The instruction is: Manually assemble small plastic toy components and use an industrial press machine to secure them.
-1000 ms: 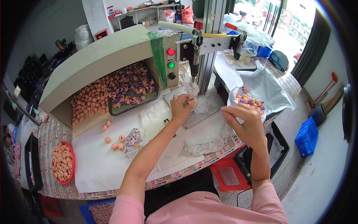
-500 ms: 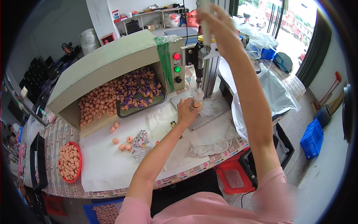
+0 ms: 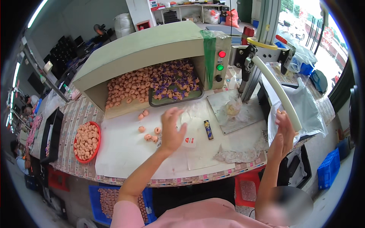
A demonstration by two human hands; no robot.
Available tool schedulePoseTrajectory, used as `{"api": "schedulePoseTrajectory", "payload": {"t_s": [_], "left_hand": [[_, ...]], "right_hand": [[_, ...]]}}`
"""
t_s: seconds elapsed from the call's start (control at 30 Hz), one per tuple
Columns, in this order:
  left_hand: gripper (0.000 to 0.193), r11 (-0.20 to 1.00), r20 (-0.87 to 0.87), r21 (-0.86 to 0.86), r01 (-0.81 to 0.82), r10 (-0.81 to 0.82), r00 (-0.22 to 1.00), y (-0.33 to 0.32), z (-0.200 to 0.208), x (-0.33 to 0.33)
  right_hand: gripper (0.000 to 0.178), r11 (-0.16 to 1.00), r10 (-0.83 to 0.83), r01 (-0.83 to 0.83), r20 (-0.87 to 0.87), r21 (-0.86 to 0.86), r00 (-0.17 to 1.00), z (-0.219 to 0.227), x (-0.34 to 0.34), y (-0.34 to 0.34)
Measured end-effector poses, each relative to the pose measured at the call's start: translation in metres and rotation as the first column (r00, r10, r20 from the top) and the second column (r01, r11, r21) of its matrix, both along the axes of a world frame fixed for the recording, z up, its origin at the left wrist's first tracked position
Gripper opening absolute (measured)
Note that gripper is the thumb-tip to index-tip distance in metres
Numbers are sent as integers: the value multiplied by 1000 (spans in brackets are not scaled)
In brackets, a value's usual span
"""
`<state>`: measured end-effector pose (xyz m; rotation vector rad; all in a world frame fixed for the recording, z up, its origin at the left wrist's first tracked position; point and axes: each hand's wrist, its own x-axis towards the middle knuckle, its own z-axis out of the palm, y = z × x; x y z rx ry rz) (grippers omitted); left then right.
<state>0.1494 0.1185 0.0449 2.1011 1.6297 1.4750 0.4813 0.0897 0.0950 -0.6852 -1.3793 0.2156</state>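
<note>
My left hand (image 3: 173,131) is over the white sheet (image 3: 125,161), fingers spread and nothing in them. Just left of it lie several pink ball-like doll heads (image 3: 142,129). Beside the end of the press's long cream lever (image 3: 275,85), which slopes down toward me, is my right hand (image 3: 281,135). Its fingers look stretched out along the lever, seemingly touching it rather than wrapped round it. The press's metal rod (image 3: 244,79) points down to a clear plastic-wrapped holder (image 3: 232,109) on a metal plate (image 3: 222,119). Whether a head sits inside the holder I cannot tell.
A beige hood-like box (image 3: 144,49) shelters a pile of heads (image 3: 129,87) and a black tray (image 3: 176,102) of purple-and-orange pieces. A red basket (image 3: 99,142) of heads stands left. A blue-and-yellow stick (image 3: 208,130) and crumpled plastic (image 3: 239,155) lie nearer.
My left hand has left the holder and moved back left, letting go of the head it held there. The lever has swung down from upright, with my right hand lower. The view has shifted left.
</note>
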Motion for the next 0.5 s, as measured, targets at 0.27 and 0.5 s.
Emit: {"api": "schedulePoseTrajectory", "payload": {"t_s": [0.27, 0.5], "left_hand": [[45, 910, -278, -45, -412, 384, 880, 26, -51, -163], [29, 887, -263, -215, -409, 351, 899, 32, -58, -158]], "right_hand": [[26, 879, 214, -166, 58, -447, 975, -39, -48, -49], [19, 846, 401, -273, 209, -458, 892, -39, -101, -56]]}}
